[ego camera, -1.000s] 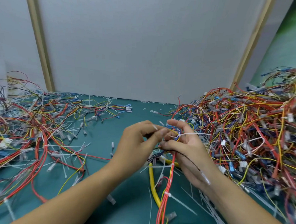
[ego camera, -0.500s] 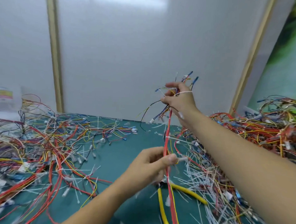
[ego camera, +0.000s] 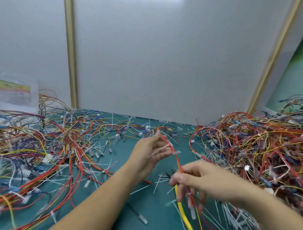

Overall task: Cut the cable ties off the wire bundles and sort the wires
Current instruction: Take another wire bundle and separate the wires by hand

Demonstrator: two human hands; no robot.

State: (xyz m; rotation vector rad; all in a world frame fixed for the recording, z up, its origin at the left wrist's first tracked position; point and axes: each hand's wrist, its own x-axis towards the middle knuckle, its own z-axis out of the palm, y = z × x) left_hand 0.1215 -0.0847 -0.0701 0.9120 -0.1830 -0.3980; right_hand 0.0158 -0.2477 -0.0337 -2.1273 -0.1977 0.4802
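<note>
Spread along the left edge of the bench (ego camera: 157, 209): loose wires (ego camera: 43, 145) in red, yellow and blue, fanned out flatter than the far side, so probably the sorted lot. Behind them, at the far left corner, a plastic bag (ego camera: 12, 92) with printed paper inside, propped against the wall.

Near the middle, raised off the bench: left hand (ego camera: 150, 152), thumb up, fingers reaching right, with the upper end of a thin strand of red wires (ego camera: 176, 157) across the fingertips. Too blurred to tell the grip there: pinching the strand, or only steadying it. Close to those fingertips, seemingly a white cable tie (ego camera: 166, 146) round the strand, so apparently not yet cut free.

Slanting down from there, taut, to the right hand (ego camera: 196, 181): fingers curled over, thumb closed against them, grasping the strand's lower part. Stretched between both hands most likely to single out the strand and expose the tie.

Under the right hand, flat on the bench: yellow-handled cutters (ego camera: 182, 212), within easy reach, in neither hand. Scattered around them, cut ties (ego camera: 159, 181) in white slivers.

Along the right edge, heaped high: tangled pile (ego camera: 257, 149) of bundles, seemingly waiting their turn.
</note>
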